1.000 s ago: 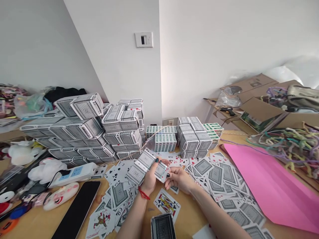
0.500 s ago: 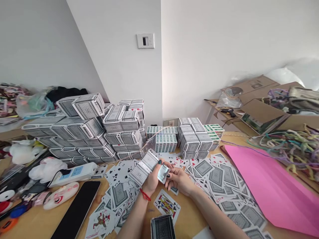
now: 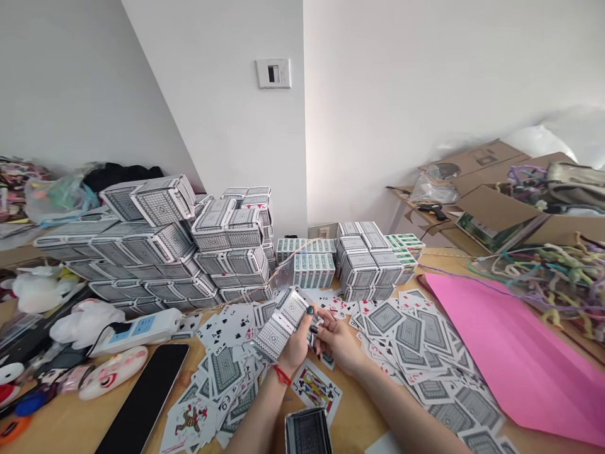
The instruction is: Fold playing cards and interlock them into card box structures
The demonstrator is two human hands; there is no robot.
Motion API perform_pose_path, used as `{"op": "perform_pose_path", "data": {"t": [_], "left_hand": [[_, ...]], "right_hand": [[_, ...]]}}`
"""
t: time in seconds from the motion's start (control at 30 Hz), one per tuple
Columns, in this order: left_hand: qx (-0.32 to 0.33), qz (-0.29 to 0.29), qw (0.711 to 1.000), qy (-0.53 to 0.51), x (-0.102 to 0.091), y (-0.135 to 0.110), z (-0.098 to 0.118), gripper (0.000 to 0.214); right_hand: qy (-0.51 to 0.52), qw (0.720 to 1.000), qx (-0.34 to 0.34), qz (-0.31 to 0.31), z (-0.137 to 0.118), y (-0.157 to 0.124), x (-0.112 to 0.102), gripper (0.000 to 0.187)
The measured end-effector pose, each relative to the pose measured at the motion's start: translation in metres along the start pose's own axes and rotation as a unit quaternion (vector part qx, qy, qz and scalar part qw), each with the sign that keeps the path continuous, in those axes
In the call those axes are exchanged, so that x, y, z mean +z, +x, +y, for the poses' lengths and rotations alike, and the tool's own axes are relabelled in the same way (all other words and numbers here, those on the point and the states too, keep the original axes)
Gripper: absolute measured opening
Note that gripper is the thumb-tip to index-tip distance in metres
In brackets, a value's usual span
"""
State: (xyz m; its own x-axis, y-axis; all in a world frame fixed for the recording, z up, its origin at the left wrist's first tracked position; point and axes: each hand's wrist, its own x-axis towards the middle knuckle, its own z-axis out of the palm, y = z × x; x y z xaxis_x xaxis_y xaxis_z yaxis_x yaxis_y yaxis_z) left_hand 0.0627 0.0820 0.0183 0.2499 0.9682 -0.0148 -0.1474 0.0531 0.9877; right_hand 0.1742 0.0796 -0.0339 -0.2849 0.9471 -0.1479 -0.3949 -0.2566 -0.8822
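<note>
My left hand (image 3: 297,343) is closed round a folded block of playing cards (image 3: 282,325) with grey patterned backs, held above the table's middle. My right hand (image 3: 336,340) presses against the block's right end, fingers pinched on a card that is mostly hidden between the two hands. Loose playing cards (image 3: 416,340) lie spread face up and face down on the wooden table (image 3: 80,422) around both hands. A jack card (image 3: 316,388) lies just below my wrists. A dark card box (image 3: 308,432) stands at the near edge.
Stacks of card blocks (image 3: 165,252) fill the back left and centre. A pink sheet (image 3: 510,353) lies at the right. Cardboard boxes (image 3: 501,208) and coloured strings (image 3: 553,271) sit at the far right. A black tablet (image 3: 144,400), a white device (image 3: 137,328) and toys lie at the left.
The single card my right hand held flat beside the block has turned on edge and gone in between my hands. Both hands have closed together and shifted slightly right.
</note>
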Motion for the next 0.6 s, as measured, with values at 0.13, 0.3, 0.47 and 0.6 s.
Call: {"op": "perform_pose_path", "data": {"t": [0.13,0.3,0.47,0.6], "left_hand": [[0.035,-0.029,0.998,0.031,-0.005,0.003,-0.004,0.031],[0.04,-0.067,0.992,0.097,-0.011,0.003,-0.018,0.034],[0.017,0.022,0.967,0.252,-0.013,-0.001,-0.024,0.028],[0.046,0.011,0.955,0.294,-0.015,-0.001,-0.02,0.024]], "right_hand": [[-0.049,0.999,-0.005,0.007,0.001,0.001,-0.001,0.034],[-0.051,0.996,-0.05,0.061,-0.008,0.001,-0.006,0.033],[-0.066,0.988,-0.095,0.102,-0.014,-0.001,-0.013,0.035],[-0.092,0.984,-0.112,0.102,-0.014,0.0,-0.018,0.036]]}}
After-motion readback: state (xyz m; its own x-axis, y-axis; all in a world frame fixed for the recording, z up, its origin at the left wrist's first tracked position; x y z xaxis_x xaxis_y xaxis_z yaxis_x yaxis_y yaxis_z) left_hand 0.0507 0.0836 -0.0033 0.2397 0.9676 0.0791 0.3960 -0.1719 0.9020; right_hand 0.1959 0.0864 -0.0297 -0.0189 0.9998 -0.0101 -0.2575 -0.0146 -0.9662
